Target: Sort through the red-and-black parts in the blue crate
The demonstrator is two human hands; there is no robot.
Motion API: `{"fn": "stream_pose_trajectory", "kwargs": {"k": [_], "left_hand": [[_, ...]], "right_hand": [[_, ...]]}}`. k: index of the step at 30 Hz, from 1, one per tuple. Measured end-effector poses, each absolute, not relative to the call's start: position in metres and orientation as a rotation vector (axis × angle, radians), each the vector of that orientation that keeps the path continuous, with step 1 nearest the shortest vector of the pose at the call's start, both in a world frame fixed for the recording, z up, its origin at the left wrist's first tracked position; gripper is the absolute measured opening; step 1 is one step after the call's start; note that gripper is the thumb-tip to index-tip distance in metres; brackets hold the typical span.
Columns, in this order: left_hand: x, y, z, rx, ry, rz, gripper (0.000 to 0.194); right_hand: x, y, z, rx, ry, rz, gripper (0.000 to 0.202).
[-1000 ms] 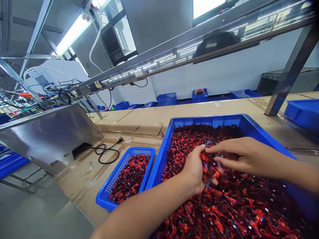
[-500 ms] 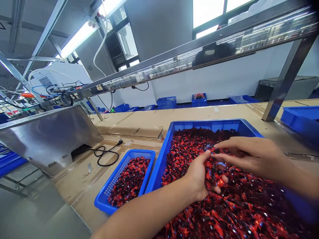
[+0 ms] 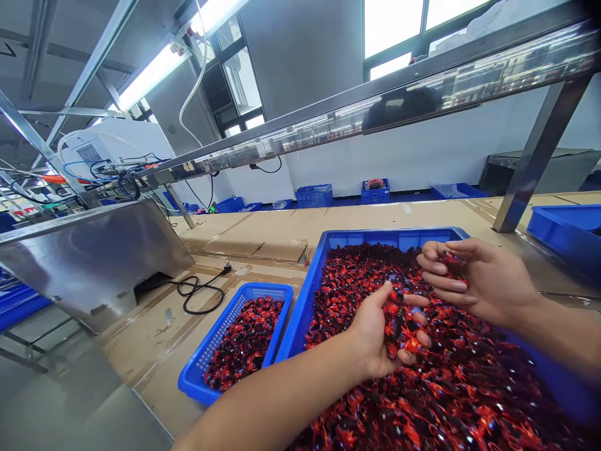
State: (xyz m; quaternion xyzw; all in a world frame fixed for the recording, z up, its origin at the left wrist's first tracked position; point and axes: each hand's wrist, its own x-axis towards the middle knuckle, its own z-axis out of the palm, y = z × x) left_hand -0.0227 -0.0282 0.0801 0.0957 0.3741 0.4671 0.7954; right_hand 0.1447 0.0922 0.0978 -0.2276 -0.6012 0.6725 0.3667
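Note:
My left hand [image 3: 373,338] is cupped palm up over a large blue bin [image 3: 394,238], curled around several small shiny red-and-black pieces [image 3: 400,329]. Just to the right and slightly higher, my right hand [image 3: 493,275] has its fingers bent around a few more of these pieces [image 3: 453,264]. The two hands are apart. A deep heap of the same red-and-black pieces [image 3: 357,269] fills the bin below them. What exactly the pieces are, I cannot tell.
Left of the bin stands a smaller blue perforated basket [image 3: 190,379] with similar pieces in it. A black power cord [image 3: 201,311] lies on the cardboard-covered table [image 3: 263,225] by a metal housing [image 3: 94,257]. Another blue bin [image 3: 563,232] is at the right, beside a metal post [image 3: 539,150].
My right hand has drawn away from the left fingertips, up and to the right, and its fingers have curled in around some pieces. The left hand stays nearly in place.

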Motion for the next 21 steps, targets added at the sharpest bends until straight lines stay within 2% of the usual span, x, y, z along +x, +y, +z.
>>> {"fn": "stream_pose_trajectory", "kwargs": {"k": [2,4,7,10,21], "left_hand": [[-0.023,-0.028,0.082,0.210,0.791,1.010,0.063],[-0.024,-0.028,0.085,0.215,0.794,1.022,0.067],[-0.022,-0.027,0.087,0.255,0.874,1.013,0.075],[-0.019,-0.026,0.085,0.369,0.989,1.030,0.070],[-0.017,-0.029,0.084,0.372,1.037,1.048,0.061]], "right_hand": [[0.143,0.093,0.095,-0.618,-1.570,1.764,0.045],[0.142,0.091,0.091,-0.650,-1.716,1.639,0.050],[0.142,0.087,0.086,-0.609,-2.115,1.083,0.046],[0.143,0.085,0.085,-0.465,-2.305,0.652,0.041],[0.149,0.079,0.085,-0.111,-2.272,0.166,0.017]]}}
